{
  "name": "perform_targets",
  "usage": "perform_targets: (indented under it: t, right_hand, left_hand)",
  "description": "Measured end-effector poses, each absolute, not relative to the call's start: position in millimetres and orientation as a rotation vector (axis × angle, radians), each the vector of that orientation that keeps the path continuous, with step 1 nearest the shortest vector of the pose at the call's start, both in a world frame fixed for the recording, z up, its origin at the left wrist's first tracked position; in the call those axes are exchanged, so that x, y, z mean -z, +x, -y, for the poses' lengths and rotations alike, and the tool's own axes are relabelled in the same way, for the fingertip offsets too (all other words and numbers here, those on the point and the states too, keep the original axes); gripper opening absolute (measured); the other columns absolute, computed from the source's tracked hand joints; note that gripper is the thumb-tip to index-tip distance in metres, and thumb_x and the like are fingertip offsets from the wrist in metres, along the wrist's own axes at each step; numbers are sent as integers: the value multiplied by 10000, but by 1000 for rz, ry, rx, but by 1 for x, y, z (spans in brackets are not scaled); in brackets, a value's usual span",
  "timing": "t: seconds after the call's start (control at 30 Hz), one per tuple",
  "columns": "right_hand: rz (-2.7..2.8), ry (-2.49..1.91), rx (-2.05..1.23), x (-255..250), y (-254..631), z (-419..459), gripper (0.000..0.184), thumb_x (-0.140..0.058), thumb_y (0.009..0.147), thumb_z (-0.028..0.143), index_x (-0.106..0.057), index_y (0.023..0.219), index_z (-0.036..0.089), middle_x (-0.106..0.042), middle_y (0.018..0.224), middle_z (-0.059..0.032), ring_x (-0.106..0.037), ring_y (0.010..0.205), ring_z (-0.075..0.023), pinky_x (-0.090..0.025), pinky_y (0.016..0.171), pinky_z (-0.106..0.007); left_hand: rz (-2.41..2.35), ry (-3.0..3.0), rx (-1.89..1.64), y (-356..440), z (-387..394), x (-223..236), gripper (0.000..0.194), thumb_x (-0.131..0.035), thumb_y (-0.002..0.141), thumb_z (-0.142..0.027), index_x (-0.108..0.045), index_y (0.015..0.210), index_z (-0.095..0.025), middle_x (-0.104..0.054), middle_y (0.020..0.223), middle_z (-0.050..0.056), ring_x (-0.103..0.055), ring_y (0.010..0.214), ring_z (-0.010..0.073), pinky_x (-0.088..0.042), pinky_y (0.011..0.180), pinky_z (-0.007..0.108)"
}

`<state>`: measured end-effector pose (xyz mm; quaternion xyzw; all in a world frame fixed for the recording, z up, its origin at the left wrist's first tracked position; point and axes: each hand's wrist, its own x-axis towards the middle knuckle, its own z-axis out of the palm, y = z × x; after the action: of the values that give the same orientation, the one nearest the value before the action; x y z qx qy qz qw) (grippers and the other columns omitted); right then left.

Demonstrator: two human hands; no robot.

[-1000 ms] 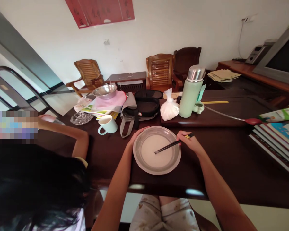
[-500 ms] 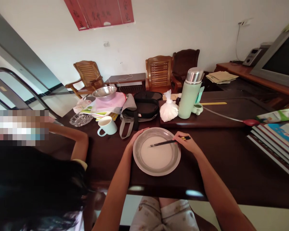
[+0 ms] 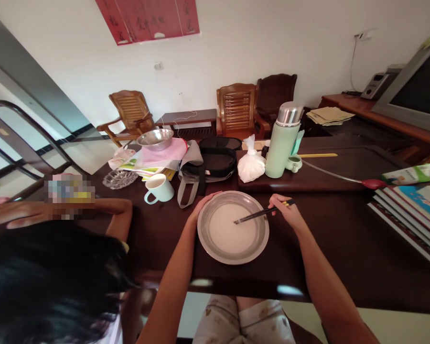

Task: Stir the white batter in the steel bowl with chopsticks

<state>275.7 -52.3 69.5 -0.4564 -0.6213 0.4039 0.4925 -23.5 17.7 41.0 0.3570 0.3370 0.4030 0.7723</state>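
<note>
A round metal basin (image 3: 206, 248) stands on the dark table in front of me, holding a milky white liquid (image 3: 229, 234). Around the basin's left rim curves my left hand (image 3: 200, 208), its fingers partly hidden behind the side. My right hand (image 3: 284, 208) is closed round a pair of dark chopsticks (image 3: 258, 214), to the right of the basin. Their tips are over the middle of the liquid, wet with white; whether they touch it I cannot tell.
Behind the basin stand a white mug (image 3: 160, 189), a grey-black bag (image 3: 215, 162), a tied bag of white powder (image 3: 251, 166) and a green thermos (image 3: 282, 143). Books (image 3: 412, 210) are stacked at right. Another person (image 3: 57, 277) leans on the table at left.
My right hand has drawn the chopsticks to the right, their tips shifting from left of centre towards the middle. The left hand stays on the rim. The other person has shifted position.
</note>
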Motion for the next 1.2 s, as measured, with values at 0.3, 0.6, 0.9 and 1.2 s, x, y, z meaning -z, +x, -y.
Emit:
perform_targets:
  t: [0.3,0.6,0.9,1.2]
  right_hand:
    - [1551,-1136,-959,-70,276,52,283,-543,872,359,-602,661,182,-570,559,9,-531,544,-131,-394,569,-257]
    - [1647,-1135,-982,-69,273,53,253,-563,859,363,-626,695,181,-598,612,0,-553,598,-142,-408,593,-260]
    - [1681,-1126,-1019,-68,272,53,297,-545,866,410,-632,696,183,-598,603,-7,-542,585,-148,-404,577,-269]
    - [1650,-1118,-1044,-70,271,54,332,-532,869,430,-623,670,181,-567,550,-2,-523,534,-138,-394,545,-266]
  left_hand:
    - [-742,759,-869,-22,-19,-39,422,-558,825,-297,-639,1195,-112,-665,1139,99,-544,1158,283,-323,1050,371]
    - [-765,742,-869,-20,-17,-42,410,-552,829,-286,-638,1195,-123,-672,1125,93,-547,1155,283,-326,1052,374]
    - [-758,743,-872,-21,-16,-44,413,-566,817,-281,-642,1186,-109,-671,1121,103,-555,1144,288,-328,1051,379]
    - [-740,744,-865,-22,-17,-43,407,-567,818,-279,-645,1184,-119,-675,1117,93,-553,1142,286,-338,1040,378]
